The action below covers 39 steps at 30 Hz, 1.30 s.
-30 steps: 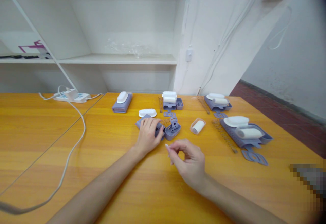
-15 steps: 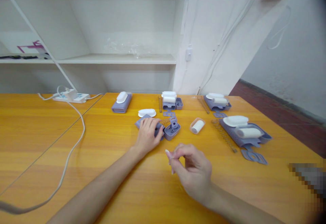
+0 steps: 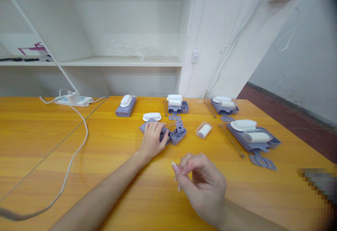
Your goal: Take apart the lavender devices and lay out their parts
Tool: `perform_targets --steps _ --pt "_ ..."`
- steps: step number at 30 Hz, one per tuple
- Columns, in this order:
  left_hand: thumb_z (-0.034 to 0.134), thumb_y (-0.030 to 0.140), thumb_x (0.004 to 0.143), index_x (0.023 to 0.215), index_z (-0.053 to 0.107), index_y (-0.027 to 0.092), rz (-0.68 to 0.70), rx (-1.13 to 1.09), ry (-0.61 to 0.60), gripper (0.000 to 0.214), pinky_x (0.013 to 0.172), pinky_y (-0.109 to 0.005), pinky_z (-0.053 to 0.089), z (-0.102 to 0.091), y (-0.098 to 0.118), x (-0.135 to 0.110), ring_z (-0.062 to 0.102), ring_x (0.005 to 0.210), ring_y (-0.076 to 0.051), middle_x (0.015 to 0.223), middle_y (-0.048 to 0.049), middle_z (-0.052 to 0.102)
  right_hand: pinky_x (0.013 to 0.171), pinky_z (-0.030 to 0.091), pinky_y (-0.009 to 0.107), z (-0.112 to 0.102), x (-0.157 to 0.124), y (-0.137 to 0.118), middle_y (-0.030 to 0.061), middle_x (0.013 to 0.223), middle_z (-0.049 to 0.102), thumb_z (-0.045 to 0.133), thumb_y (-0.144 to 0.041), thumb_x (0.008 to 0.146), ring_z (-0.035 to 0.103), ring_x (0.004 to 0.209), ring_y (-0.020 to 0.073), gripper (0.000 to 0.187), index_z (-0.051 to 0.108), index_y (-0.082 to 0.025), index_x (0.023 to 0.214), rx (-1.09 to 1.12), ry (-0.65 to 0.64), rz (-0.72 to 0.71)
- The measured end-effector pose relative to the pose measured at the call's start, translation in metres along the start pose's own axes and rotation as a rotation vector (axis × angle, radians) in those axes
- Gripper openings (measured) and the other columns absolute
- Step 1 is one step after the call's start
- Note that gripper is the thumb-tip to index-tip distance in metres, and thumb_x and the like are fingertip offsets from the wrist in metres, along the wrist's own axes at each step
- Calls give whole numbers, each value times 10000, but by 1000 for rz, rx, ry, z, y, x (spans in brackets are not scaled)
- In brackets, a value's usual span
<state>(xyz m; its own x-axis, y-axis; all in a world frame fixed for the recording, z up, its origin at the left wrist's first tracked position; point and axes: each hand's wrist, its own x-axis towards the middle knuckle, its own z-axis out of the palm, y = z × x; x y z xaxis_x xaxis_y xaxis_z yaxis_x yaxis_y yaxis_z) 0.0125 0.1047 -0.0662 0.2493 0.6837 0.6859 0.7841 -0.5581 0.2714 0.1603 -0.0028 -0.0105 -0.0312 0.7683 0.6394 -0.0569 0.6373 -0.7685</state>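
Note:
My left hand (image 3: 153,140) lies over a lavender plastic case (image 3: 147,125) on the wooden table (image 3: 105,175), fingers curled around it. Touching that case on its right is a second lavender part (image 3: 178,133) with a small upright piece in it. My right hand (image 3: 201,185) hovers above the table nearer to me, thumb and fingertips pinched together; what they hold, if anything, is too small to see. A white oval lid (image 3: 152,116) lies just behind the left hand. A clear small tray with a white roller (image 3: 204,130) sits to the right.
More lavender cases with white rollers and lids stand at the back (image 3: 126,105), (image 3: 176,104), (image 3: 225,105) and at the right (image 3: 252,138), with long metal springs (image 3: 233,140) beside them. A white power strip (image 3: 75,100) and its cable (image 3: 71,161) lie at the left. A white shelf rises behind.
My right hand has drawn back toward me and slightly right, keeping its pinch. The left hand has stayed on the lavender case.

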Motion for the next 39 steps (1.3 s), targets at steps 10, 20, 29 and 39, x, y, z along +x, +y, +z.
perform_targets --steps 10,20,29,39 --pt "476 259 866 1030 516 182 -12 12 -23 185 839 -392 363 -1 0 0 505 933 -227 968 -68 594 478 362 220 -1 3 -8 -49 557 512 553 34 754 457 490 80 274 581 -230 825 0 -43 -128" --pt "479 266 866 1026 515 185 -14 16 -27 183 842 -388 364 0 -1 0 504 932 -224 970 -64 593 480 386 204 1 4 -10 -54 560 523 568 8 768 486 486 71 236 556 -224 813 9 -38 -68" --pt "477 261 867 1028 515 184 -14 14 -29 182 850 -388 362 -1 0 0 506 935 -224 974 -64 594 489 398 209 2 1 -10 -55 589 519 576 -19 769 492 495 70 213 516 -221 799 -18 -28 -32" --pt "474 267 867 1027 515 185 -15 19 -28 184 842 -391 366 -1 0 0 507 942 -229 977 -70 592 514 392 223 1 -1 -6 -55 575 503 544 -21 779 483 517 79 209 520 -226 806 -51 -50 -41"
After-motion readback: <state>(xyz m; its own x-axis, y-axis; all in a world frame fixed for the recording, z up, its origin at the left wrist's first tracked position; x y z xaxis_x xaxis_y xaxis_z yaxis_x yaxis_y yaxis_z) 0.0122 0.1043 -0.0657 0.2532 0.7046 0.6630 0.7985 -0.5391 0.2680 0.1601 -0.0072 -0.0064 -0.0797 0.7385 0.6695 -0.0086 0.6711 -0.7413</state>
